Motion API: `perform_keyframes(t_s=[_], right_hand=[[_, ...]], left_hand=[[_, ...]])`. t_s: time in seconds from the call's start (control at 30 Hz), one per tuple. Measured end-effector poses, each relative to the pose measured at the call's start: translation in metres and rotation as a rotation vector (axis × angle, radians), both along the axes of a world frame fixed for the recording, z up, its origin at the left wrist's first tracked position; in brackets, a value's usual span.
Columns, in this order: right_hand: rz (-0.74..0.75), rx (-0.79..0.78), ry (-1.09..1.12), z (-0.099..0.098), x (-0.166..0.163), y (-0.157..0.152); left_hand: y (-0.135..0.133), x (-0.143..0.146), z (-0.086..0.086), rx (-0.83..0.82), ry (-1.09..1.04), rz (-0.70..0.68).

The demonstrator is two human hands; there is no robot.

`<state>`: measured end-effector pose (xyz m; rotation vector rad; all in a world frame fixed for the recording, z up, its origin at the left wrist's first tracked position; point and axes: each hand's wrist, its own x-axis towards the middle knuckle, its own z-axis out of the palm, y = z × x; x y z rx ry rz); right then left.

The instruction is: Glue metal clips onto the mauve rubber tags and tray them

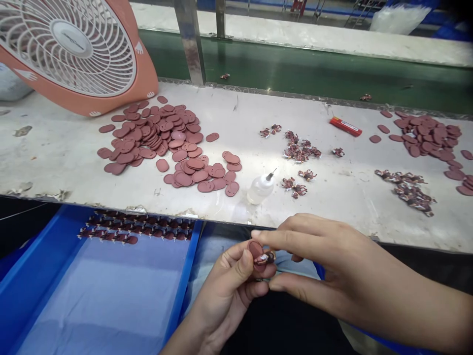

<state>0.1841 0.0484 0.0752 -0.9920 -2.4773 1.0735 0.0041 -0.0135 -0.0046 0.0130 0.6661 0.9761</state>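
Observation:
In front of the table edge, my left hand [232, 286] is closed on a reddish-brown oval base [254, 250] between thumb and fingers. A small brown-and-white figurine [266, 257] lies against this base; whether it is fixed there I cannot tell. My right hand [321, 261] reaches in from the right, its thumb and index finger spread apart around the piece. Its fingertips are close to the base and the left fingers; contact is unclear. On the table just beyond stands a clear squeeze bottle [260, 189] with a needle tip.
Loose oval bases [162, 130] are heaped at left, with another heap [428, 135] at right. Small figurines [301, 150] lie in clusters near a red packet [345, 126]. An orange fan [144, 64] stands back left. Below, a blue tray [190, 266] holds rows of assembled pieces [140, 224].

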Motion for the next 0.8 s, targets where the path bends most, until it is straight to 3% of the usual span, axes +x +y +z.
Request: perform_keyframes(t_s=[0.37, 0.47, 0.57, 0.7, 0.8], right_hand=[[-0.055, -0.056, 0.216, -0.021, -0.010, -0.004], [-0.065, -0.011, 0.269, -0.024, -0.015, -0.004], [-0.104, 0.175, 0.315, -0.034, -0.024, -0.008], [-0.168, 0.592, 0.315, -0.056, -0.045, -0.018], [-0.100, 0.726, 0.334, -0.074, -0.063, -0.022]], left_hand=[[-0.004, -0.011, -0.004, -0.006, 0.030, 0.009], [-0.003, -0.015, -0.003, 0.067, 0.016, -0.016], [-0.004, -0.020, -0.003, 0.144, 0.106, 0.058], [-0.015, -0.027, -0.009, 0.181, 0.526, 0.423], [-0.024, -0.032, -0.013, 0.226, 0.669, 0.466]])
